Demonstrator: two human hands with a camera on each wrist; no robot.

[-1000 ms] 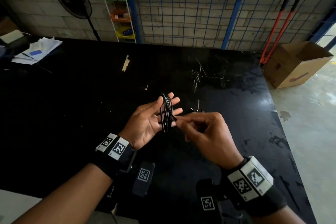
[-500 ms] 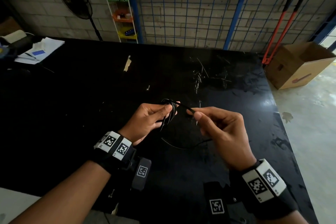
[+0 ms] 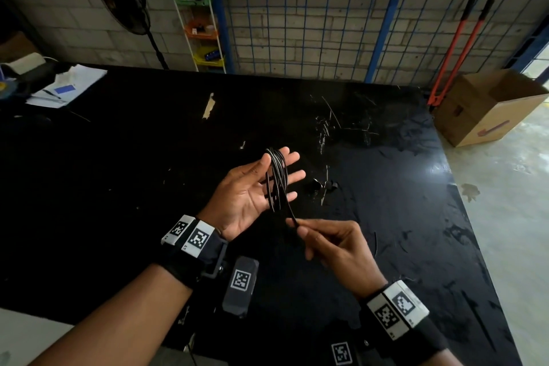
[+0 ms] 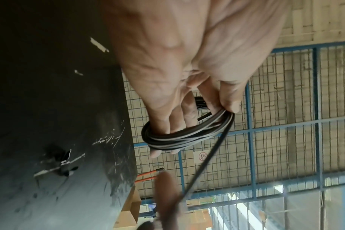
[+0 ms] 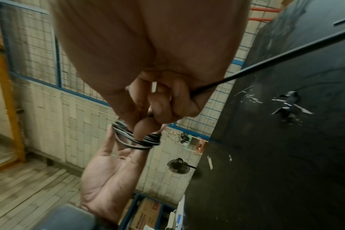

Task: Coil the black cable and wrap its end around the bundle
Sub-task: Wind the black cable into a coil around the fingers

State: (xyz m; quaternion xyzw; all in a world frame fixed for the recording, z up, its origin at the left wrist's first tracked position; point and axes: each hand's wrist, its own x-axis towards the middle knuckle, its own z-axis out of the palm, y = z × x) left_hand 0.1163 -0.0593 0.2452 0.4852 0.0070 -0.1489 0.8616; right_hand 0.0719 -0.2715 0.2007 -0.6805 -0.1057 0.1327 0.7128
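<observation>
The black cable (image 3: 276, 178) is wound in several loops around the straight fingers of my left hand (image 3: 246, 196), which is palm up above the black table (image 3: 118, 172). In the left wrist view my thumb tip presses on the coil (image 4: 179, 138). A single strand runs from the coil's lower end down to my right hand (image 3: 300, 229), which pinches it between thumb and forefinger just below the left palm. In the right wrist view the cable (image 5: 266, 66) passes through the curled right fingers and trails away over the table.
A small dark clip-like object (image 3: 322, 187) lies on the table just right of my left hand. Papers (image 3: 65, 86) sit at the far left corner. Off the table's right edge stand an open cardboard box (image 3: 487, 107) and red bolt cutters (image 3: 457, 47).
My left hand has turned palm up with its fingers spread under the coil. The right hand has moved down towards me, drawing the strand from beside the coil to below it.
</observation>
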